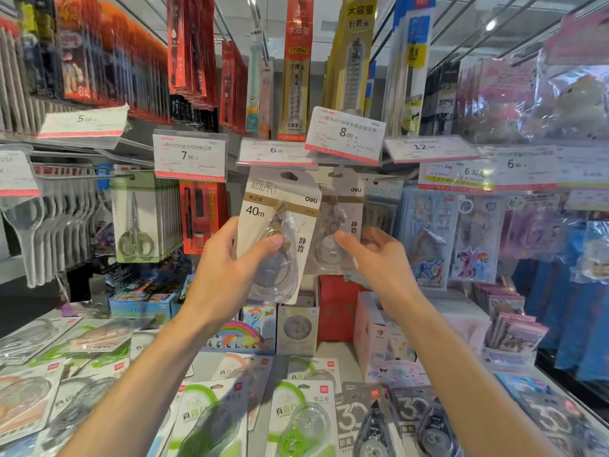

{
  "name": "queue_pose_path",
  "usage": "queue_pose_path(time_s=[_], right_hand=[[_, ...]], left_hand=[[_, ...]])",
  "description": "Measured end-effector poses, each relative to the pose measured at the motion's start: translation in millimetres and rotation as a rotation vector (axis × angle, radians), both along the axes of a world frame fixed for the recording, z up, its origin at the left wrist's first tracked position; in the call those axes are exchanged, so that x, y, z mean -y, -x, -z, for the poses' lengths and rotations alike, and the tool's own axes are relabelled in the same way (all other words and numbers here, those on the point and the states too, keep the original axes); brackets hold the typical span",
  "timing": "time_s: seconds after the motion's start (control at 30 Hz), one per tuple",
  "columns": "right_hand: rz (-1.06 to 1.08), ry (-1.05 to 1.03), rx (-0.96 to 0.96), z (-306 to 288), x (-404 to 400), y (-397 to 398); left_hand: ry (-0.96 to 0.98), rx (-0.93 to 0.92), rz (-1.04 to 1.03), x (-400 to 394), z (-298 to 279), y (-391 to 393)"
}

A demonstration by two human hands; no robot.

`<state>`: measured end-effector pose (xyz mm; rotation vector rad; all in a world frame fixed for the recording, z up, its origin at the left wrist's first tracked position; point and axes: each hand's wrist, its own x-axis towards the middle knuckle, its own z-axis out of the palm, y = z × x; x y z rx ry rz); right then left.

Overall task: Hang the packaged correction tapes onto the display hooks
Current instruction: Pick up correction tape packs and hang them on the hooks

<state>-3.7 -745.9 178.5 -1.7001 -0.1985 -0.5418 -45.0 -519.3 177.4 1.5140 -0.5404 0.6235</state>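
Note:
My left hand (230,268) grips a packaged grey correction tape (280,212) marked 40m, thumb across its blister, holding it up just below the price tags. Its hang hole at the top is close under the hook area. Right behind it a second identical pack (342,206) hangs on a display hook, and my right hand (372,258) touches its blister with extended fingers. Several more packaged correction tapes, green ones (296,413) and grey ones (362,420), lie on the counter below.
Price tags (344,135) sit on the hook ends above the packs. Packaged scissors (135,219) hang to the left, cartoon-printed packs (474,239) to the right. Boxes of small goods (296,328) stand on the counter behind the loose packs.

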Motion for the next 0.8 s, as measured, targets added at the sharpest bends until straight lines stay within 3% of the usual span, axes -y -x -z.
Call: queue_pose_path(time_s=[0.17,0.27,0.47,0.8], right_hand=[[0.171,-0.021,0.181,20,12,32],[0.126,0.036,0.262,29,8,49],[-0.166,0.033,0.126,34,-6,54],[-0.124,-0.073,0.106,26,18,51]], left_hand=[[0.025,-0.051,0.089,11,6,-2],[0.01,-0.062,0.089,24,9,-5],[-0.061,-0.06,0.118,48,12,-6],[0.051,-0.057,0.033,31,-30,-12]])
